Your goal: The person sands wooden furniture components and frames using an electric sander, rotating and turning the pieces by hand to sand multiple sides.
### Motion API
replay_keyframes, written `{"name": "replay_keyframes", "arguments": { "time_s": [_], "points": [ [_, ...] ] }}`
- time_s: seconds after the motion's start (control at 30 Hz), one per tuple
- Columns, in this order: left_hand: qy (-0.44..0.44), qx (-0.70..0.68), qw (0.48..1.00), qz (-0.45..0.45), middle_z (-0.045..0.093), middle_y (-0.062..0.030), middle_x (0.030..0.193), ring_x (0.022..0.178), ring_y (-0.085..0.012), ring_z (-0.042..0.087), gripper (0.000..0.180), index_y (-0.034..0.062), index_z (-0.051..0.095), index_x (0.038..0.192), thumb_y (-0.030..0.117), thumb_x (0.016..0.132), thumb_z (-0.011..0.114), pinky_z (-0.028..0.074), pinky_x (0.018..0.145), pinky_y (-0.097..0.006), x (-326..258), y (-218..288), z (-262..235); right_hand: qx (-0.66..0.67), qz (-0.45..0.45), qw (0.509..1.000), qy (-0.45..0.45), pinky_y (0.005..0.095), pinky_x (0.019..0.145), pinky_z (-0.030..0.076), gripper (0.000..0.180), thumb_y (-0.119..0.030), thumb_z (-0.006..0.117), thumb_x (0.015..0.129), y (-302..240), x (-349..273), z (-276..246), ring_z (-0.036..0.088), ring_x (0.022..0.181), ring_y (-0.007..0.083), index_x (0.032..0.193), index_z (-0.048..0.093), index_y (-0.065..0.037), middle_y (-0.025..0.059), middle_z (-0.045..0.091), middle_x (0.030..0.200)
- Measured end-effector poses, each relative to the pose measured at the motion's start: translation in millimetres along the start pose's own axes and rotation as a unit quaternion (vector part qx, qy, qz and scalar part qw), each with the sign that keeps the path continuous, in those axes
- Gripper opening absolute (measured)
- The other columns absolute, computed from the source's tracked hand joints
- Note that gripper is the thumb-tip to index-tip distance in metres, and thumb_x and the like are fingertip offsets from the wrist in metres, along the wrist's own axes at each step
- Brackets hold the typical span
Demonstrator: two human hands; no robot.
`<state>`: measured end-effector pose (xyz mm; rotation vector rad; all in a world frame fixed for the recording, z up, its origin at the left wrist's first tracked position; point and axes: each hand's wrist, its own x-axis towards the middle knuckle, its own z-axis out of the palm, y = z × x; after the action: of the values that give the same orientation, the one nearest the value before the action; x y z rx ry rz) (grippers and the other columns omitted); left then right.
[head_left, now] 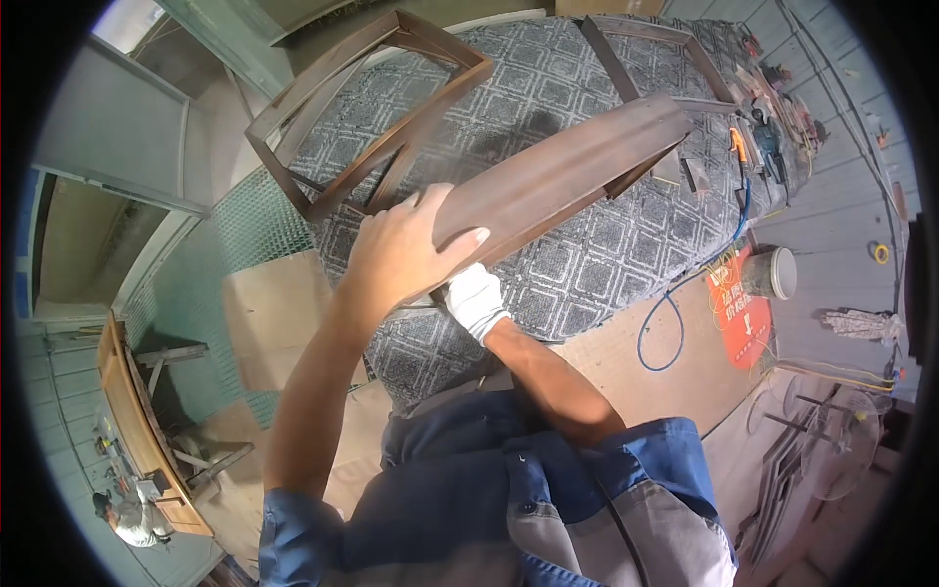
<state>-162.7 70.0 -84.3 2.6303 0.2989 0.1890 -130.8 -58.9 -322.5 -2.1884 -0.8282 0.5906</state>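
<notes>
While the bare left hand [396, 256] clasps the near end of a brown wooden frame [567, 181], thumb splayed away from the fingers across its broad face, the gloved right hand [474, 299] sits under that same end, fingers tucked out of sight, so I can't tell how they close! The piece slants out over the patterned carpet [616, 259]; whether its far end touches, I can't say. Here's the danger: a slipping bare palm could drop it, and a wide swing could clip the upper-right frame [608, 59]. Count them up: three frames, that one in hand, plus the upper-right one and the upper-left frame [403, 135]; two hands, one glove; one white-ended bucket [782, 273].
</notes>
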Motion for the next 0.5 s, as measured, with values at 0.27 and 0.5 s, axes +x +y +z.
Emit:
{"name": "replay_keyframes", "arguments": {
  "time_s": [0.27,0.5],
  "points": [
    [-0.035,0.027,0.998,-0.04,0.077,-0.0258,0.107,0.101,-0.0441,0.074,0.069,0.0052,0.065,0.132,0.061,0.093,0.071,0.057,0.089,-0.052,1.3,-0.2,-3.2,-0.072,0.035,0.996,-0.05,0.0476,0.107,0.051,0.041,-0.022,0.052,0.107,-52.9,-24.8,-25.9,0.059,0.13,0.0423,0.147,0.058,-0.013,0.0249,0.057,0.145],
    [-0.053,0.037,0.996,-0.058,0.078,-0.0246,0.103,0.098,-0.0431,0.075,0.07,0.0042,0.066,0.127,0.064,0.091,0.072,0.057,0.087,-0.051,7.2,0.8,-6.1,-0.113,0.01,0.993,-0.015,0.0496,0.103,0.054,0.044,-0.013,0.05,0.103,-43.6,-34.2,-7.9,0.063,0.123,0.0446,0.145,0.06,-0.019,0.0253,0.057,0.143]
  ]
}}
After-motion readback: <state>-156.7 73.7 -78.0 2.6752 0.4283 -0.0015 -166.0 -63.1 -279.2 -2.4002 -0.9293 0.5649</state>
